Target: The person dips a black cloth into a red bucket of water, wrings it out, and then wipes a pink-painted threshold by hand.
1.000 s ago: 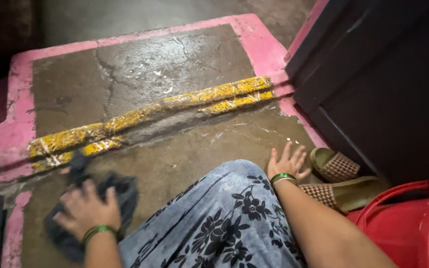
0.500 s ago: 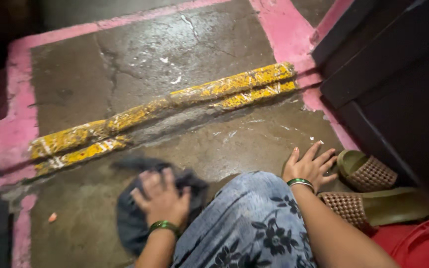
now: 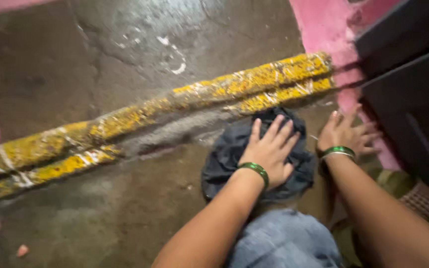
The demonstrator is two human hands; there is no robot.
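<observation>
Dark crumpled cloth [image 3: 229,154] under left hand [image 3: 271,151]

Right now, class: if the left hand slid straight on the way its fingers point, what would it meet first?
The left hand, flat on the dark cloth, points up-right. Past the cloth's edge it would likely meet the yellow painted ridge first, though depth is hard to judge.
</observation>
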